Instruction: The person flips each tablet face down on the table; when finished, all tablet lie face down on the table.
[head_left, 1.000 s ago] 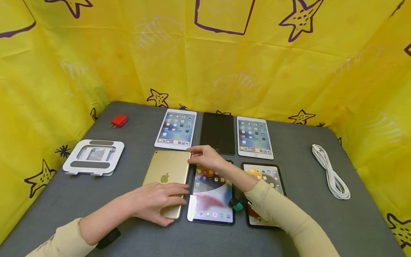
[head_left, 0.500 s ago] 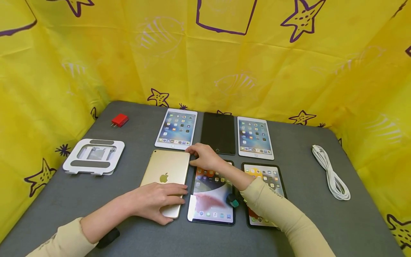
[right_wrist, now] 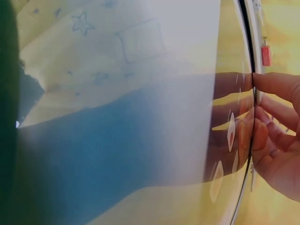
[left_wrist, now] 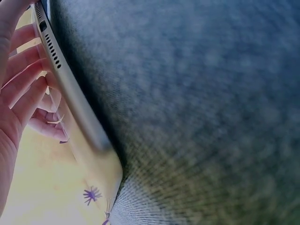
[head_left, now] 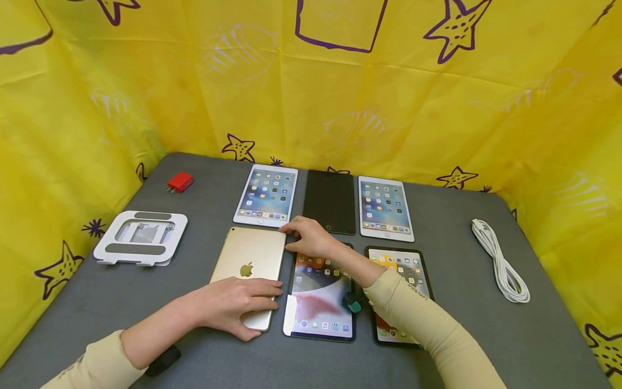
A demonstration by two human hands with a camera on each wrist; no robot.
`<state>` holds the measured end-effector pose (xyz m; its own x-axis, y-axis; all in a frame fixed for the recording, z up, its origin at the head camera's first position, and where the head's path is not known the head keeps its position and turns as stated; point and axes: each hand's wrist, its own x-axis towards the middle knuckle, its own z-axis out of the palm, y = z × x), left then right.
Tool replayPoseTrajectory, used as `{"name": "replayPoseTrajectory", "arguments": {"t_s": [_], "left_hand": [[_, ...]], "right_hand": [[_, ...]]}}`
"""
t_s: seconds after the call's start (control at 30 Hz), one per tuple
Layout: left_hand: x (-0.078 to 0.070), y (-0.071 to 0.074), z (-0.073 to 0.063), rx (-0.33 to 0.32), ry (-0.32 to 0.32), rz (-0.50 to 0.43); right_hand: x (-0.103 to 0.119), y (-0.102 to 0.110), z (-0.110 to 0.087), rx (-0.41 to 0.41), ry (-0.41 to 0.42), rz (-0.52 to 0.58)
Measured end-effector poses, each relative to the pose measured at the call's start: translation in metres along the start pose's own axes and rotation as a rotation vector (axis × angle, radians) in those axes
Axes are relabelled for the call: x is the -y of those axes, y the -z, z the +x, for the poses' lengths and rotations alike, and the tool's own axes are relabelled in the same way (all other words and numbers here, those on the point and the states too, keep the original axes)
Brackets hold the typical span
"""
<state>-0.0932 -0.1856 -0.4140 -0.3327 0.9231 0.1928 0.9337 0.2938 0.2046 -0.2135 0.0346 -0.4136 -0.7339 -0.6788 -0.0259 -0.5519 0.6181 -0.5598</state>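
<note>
A gold tablet (head_left: 250, 251) lies back side up on the table, its apple logo showing. Over its lower half spreads my left hand (head_left: 238, 305), fingers reaching to the right edge and thumb near the bottom edge. The left wrist view shows the fingers above the back of the tablet (left_wrist: 89, 122), beside its edge with the port and speaker holes. My right hand (head_left: 313, 237) touches the upper right corner, index finger at the corner and thumb lower along the side. Beneath the right wrist lies a tablet with its screen lit (head_left: 320, 308), which fills the right wrist view.
Behind lie a white tablet (head_left: 266, 194), a black tablet (head_left: 330, 200) and another white tablet (head_left: 386, 208). A dark-framed tablet (head_left: 408, 265) is partly under the right sleeve. A white folding stand (head_left: 138, 237) and red charger (head_left: 181, 182) sit left; a coiled white cable (head_left: 500, 262) lies right.
The gold tablet has shifted slightly left, with both hands on it. The thumb and index finger of my right hand have spread apart a little at the corner.
</note>
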Motion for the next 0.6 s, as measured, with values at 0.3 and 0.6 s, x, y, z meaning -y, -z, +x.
{"name": "replayPoseTrajectory", "arguments": {"t_s": [0.3,0.6], "left_hand": [[0.002,-0.004,-0.001,0.009,0.0,-0.003],[-0.005,-0.001,0.008,-0.116,0.204,-0.178]], "right_hand": [[-0.004,0.002,-0.004,0.036,0.027,0.007],[-0.007,0.017,-0.03,-0.129,-0.002,0.2]]}}
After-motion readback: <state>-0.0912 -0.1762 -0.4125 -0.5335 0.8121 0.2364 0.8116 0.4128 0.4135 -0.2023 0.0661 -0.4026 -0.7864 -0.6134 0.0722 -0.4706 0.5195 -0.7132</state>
